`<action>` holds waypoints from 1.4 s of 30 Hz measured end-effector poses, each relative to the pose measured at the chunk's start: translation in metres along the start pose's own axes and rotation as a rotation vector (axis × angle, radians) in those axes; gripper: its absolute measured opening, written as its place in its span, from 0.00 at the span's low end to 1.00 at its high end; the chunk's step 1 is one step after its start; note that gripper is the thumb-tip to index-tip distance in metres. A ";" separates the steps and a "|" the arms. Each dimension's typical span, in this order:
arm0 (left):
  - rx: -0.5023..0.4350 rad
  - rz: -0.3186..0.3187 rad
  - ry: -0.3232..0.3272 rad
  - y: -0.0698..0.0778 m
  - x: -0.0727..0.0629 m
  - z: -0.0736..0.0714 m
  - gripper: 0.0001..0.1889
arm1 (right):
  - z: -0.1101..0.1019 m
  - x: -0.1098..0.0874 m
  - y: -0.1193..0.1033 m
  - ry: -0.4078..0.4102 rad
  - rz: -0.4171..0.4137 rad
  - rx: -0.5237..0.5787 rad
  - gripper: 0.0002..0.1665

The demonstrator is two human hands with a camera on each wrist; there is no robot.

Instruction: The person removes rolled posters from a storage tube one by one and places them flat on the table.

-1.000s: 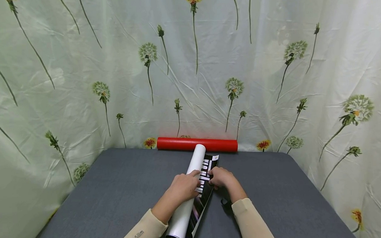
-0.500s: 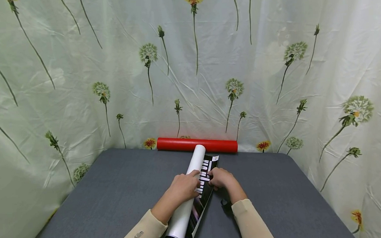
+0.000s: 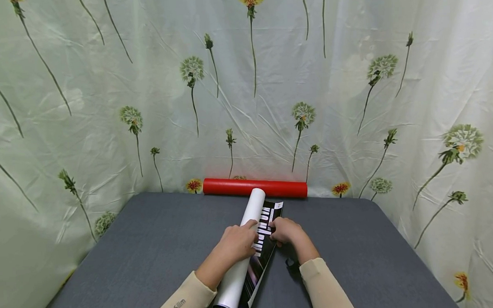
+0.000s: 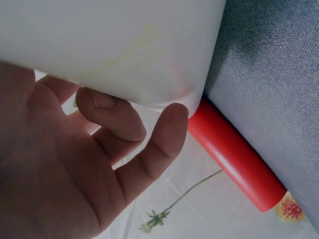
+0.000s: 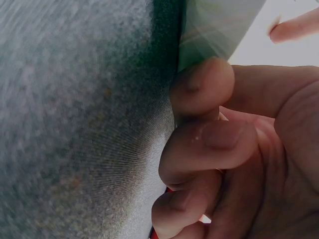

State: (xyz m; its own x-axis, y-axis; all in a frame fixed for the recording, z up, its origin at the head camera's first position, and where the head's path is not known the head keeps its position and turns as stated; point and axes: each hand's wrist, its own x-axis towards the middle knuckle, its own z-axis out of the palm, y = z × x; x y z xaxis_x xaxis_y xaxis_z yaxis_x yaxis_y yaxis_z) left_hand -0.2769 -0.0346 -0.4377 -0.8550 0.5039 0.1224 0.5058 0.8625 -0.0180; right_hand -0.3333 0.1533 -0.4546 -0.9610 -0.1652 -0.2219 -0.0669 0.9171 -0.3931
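A partly rolled poster point(image 3: 237, 281) lies slantwise on the dark table, white on its back. Its unrolled strip shows a black printed face with white lettering point(image 3: 265, 219) and purple streaks lower down. Across the roll lies my left hand point(image 3: 238, 240), index finger reaching towards the lettering; in the left wrist view its bent fingers point(image 4: 172, 127) meet the roll's edge. My right hand point(image 3: 287, 229) pinches the strip's right edge, with its other fingers point(image 5: 209, 144) curled close to the tabletop in the right wrist view.
A red tube point(image 3: 231, 186) lies crosswise at the table's back edge, just beyond the roll's far end. A flower-patterned curtain point(image 3: 167, 107) hangs behind and at both sides. The grey table point(image 3: 152, 248) extends left and right of the poster. Something small and black point(image 3: 292, 263) shows by my right wrist.
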 end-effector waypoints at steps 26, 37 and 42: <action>-0.040 -0.006 0.004 -0.002 -0.003 0.000 0.08 | 0.004 0.001 -0.002 0.021 -0.003 -0.019 0.29; -0.032 -0.004 0.012 -0.003 -0.004 -0.001 0.08 | 0.002 -0.005 -0.004 0.035 -0.007 -0.030 0.28; -0.031 -0.010 0.007 -0.003 -0.003 -0.001 0.08 | 0.002 -0.003 -0.002 0.039 -0.013 -0.040 0.29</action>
State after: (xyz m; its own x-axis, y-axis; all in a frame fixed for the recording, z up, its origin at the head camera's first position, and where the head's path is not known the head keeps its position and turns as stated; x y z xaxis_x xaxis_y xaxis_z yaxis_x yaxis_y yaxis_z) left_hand -0.2757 -0.0393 -0.4372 -0.8594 0.4946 0.1299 0.5004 0.8657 0.0143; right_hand -0.3293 0.1516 -0.4548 -0.9696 -0.1638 -0.1816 -0.0896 0.9289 -0.3594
